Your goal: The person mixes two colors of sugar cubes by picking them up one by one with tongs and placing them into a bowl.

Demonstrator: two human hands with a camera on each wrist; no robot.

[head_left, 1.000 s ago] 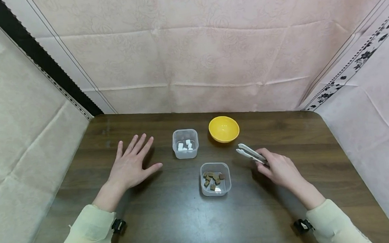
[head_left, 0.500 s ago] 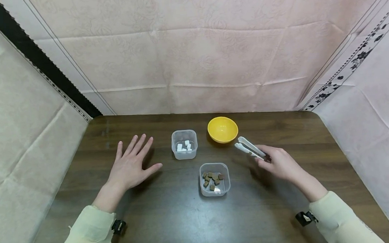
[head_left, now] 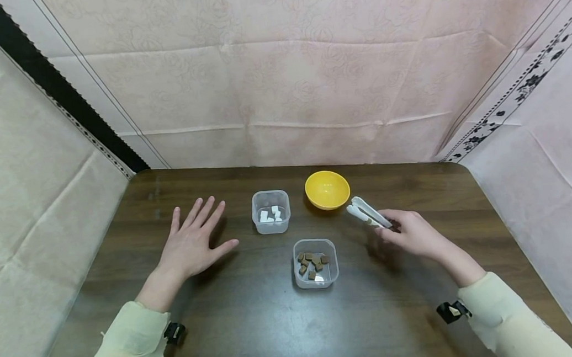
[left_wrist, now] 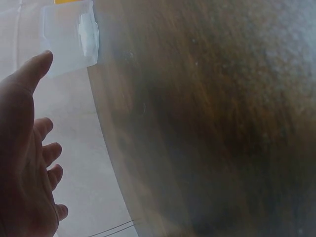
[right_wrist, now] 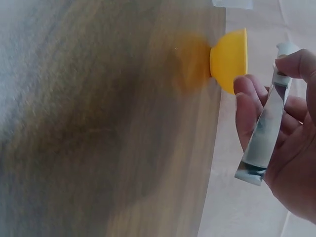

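Note:
My right hand [head_left: 414, 233] grips a pair of small tongs [right_wrist: 269, 128], metal with white tips, between thumb and fingers. The white tips point left, just below and right of a yellow bowl [head_left: 328, 190], with no piece between them. In the right wrist view the bowl [right_wrist: 231, 60] stands beyond the fingers. My left hand [head_left: 191, 246] is held flat over the left of the table with its fingers spread, holding nothing. Right of it is a clear plastic box [head_left: 272, 227] with several white cubes [head_left: 271, 215]. Nearer me, another clear box [head_left: 317, 283] contains several brown cubes [head_left: 317, 262].
All of this stands on a dark wooden table [head_left: 257, 330]. Behind its far edge hangs a pale patterned cloth [head_left: 280, 90], with more cloth at both sides. A black camera [head_left: 452, 312] hangs at the right wrist and another camera [head_left: 174, 333] at the left.
The right hand and tongs have risen slightly in the head view, tips shifting toward the bowl, while the right forearm has swung outward. The left hand and the boxes keep their places.

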